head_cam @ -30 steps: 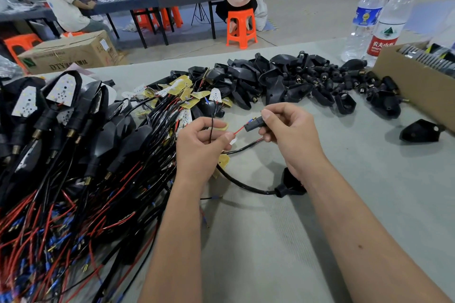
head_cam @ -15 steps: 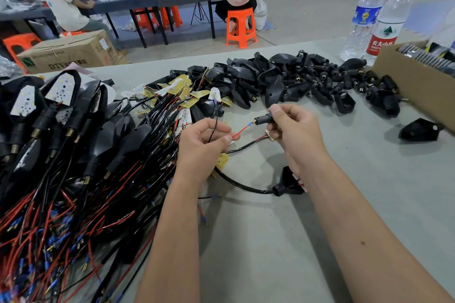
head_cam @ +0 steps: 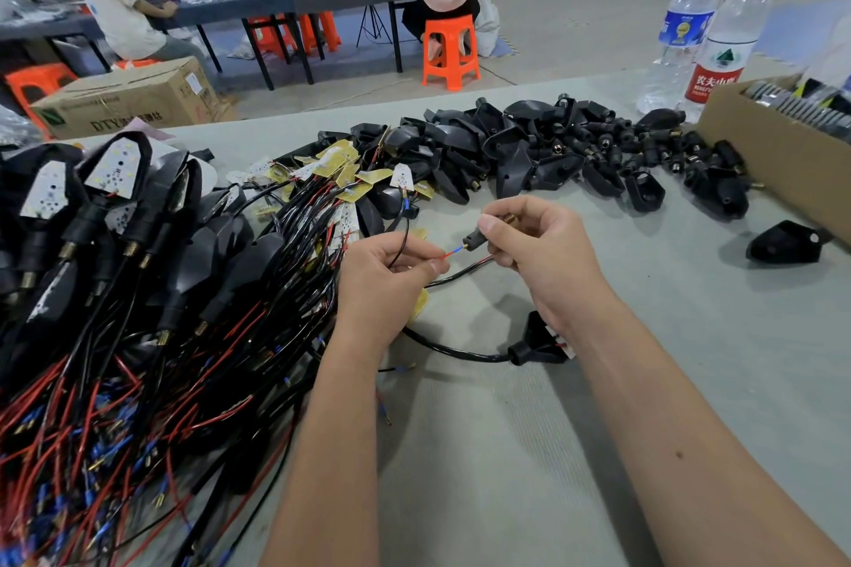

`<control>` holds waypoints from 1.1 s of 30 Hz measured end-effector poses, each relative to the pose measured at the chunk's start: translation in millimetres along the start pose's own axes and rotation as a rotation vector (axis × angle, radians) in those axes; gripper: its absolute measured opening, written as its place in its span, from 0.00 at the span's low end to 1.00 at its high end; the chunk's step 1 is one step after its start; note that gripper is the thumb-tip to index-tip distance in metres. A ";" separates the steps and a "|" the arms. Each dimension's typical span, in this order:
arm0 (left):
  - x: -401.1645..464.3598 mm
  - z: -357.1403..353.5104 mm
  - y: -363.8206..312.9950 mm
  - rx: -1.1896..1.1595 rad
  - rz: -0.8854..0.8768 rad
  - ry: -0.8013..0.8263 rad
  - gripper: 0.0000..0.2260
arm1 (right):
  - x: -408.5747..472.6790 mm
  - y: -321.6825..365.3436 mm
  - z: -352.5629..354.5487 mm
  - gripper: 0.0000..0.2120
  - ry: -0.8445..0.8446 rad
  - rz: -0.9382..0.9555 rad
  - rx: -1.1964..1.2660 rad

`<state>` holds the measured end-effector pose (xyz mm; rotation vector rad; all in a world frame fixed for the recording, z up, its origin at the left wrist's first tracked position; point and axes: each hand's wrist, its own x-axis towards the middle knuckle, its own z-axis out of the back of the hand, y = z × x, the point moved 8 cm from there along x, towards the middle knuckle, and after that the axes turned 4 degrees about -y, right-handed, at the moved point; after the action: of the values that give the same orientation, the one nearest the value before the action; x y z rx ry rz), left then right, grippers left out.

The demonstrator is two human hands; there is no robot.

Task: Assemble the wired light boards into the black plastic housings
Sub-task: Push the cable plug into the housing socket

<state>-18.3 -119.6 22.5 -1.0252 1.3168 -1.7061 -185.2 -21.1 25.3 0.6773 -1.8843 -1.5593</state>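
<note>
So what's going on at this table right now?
A person is threading a wire. The left hand pinches a thin red wire, feeding its tip into a small black threaded stem pinched by the right hand. Finished wired housings lie piled left, empty black plastic housings behind.

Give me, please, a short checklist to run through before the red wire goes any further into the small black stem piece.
1. Right hand grips the black stem piece between thumb and fingers: ok.
2. Left hand pinches the red wire close behind its blue-tipped end: ok.
3. Wire tip lined up with the stem's brass opening: ok, it points straight at it.
4. Tip already inside the stem: cannot tell, the joint is too small to see.
5. Black housing on the same black cable lies free on the table, below the right wrist: ok.
6. Second wire of the cable kept out of the way: cannot tell.
</note>
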 end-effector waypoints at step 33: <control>-7.8 -25.0 13.3 -0.325 0.217 -0.108 0.03 | -10.8 2.6 -24.9 0.05 0.232 -0.131 0.319</control>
<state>-36.8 -105.6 4.5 -1.0923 1.6044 -1.2856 -159.8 -30.0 29.9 1.0917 -1.9586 -1.2024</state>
